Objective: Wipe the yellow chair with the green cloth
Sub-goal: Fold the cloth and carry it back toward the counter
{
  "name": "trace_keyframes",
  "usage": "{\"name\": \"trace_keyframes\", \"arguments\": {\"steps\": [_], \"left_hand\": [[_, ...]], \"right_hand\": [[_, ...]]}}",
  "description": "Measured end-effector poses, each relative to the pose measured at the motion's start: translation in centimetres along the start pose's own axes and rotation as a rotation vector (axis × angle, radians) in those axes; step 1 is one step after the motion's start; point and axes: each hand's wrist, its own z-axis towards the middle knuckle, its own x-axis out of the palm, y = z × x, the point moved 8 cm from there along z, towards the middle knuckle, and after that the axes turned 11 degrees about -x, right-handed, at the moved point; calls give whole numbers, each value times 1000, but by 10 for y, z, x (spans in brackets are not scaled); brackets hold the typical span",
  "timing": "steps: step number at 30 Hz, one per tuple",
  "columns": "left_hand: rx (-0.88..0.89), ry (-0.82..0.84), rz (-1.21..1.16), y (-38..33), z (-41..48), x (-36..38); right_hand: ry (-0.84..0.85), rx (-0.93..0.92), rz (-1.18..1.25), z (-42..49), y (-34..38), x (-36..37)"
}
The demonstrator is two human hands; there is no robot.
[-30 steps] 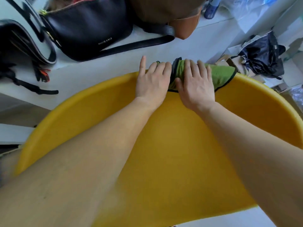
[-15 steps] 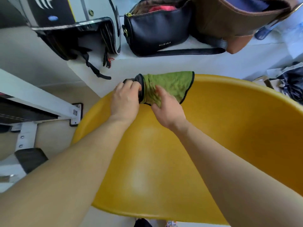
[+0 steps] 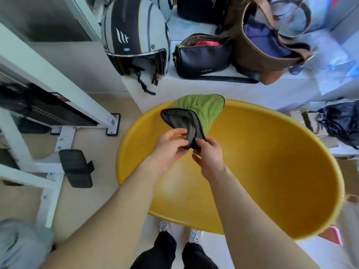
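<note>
Centrally, a yellow chair (image 3: 252, 162) with a glossy, bowl-shaped seat stands on a pale floor (image 3: 93, 200) against a white ledge (image 3: 194, 90). The green cloth (image 3: 204, 109) drapes over the seat's far rim, its grey, black-edged underside folded up. The left hand (image 3: 169, 146) pinches this grey fold between thumb and curled fingers; the right hand (image 3: 209, 154) grips the fold's lower end, fingers curled round it. On the ledge sit a grey striped helmet (image 3: 134, 35), a black bag (image 3: 202, 59) and a brown bag (image 3: 268, 45). A white metal frame (image 3: 58, 136) at the left carries a square code sticker (image 3: 113, 122). The helmet's white marking and the black bag's small lettering are not legible.
</note>
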Motion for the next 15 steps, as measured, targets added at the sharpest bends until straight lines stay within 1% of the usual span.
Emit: {"name": "trace_keyframes", "arguments": {"steps": [1, 3, 5, 6, 8, 9, 11, 12, 15], "left_hand": [[-20, 26, 27, -3, -12, 4], [-38, -1, 154, -8, -34, 5], [-49, -66, 247, -11, -54, 1], [-47, -96, 253, -12, -63, -2], [-14, -170, 248, -16, -80, -11], [17, -232, 288, -18, -89, -19], [72, -374, 432, -17, -107, -34], [80, -413, 506, -14, -116, -39], [52, -421, 695, 3, -137, -46]], "right_hand": [[-20, -35, -26, -10, 16, -2], [-56, -77, -20, -28, 42, -9], [-64, -109, 2, -47, 64, -17], [-50, -132, 4, -57, 74, -20], [-31, -174, -1, -77, 93, -26], [-30, -187, -8, -86, 101, -31], [-39, -211, -37, -104, 115, -41], [-52, -223, -44, -112, 121, -48], [-68, -209, 31, -134, 137, -70]]}}
